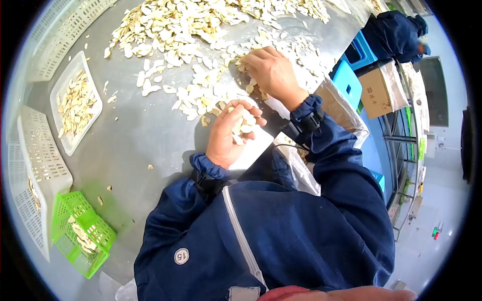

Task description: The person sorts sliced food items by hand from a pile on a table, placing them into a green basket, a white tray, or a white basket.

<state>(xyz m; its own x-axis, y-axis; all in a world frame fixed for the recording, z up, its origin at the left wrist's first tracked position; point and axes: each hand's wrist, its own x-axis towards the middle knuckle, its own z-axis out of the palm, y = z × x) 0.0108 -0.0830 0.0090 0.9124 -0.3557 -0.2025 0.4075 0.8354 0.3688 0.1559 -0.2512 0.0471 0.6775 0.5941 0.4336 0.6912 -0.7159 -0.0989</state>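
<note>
Thin, cream-coloured dried slices [170, 25] are heaped and scattered over the steel table [145, 130]. My left hand [226, 135] is cupped, palm up, its fingers curled round a small handful of dried slices [243, 125]. Up and to the right of it, my right hand [272, 75] reaches into the loose slices, back of the hand uppermost. Its fingers are bent and close together, with the tips down among the slices. Whatever they pinch is hidden. Below my left hand, a white sheet or board [256, 145] lies at the table's edge.
On the left are a white tray of slices [83, 108], white perforated baskets [47, 145] and a green basket [85, 233]. An open bag [301, 168] hangs by my body. To the right stand a cardboard box [376, 93], blue bins [346, 83] and another person [394, 37].
</note>
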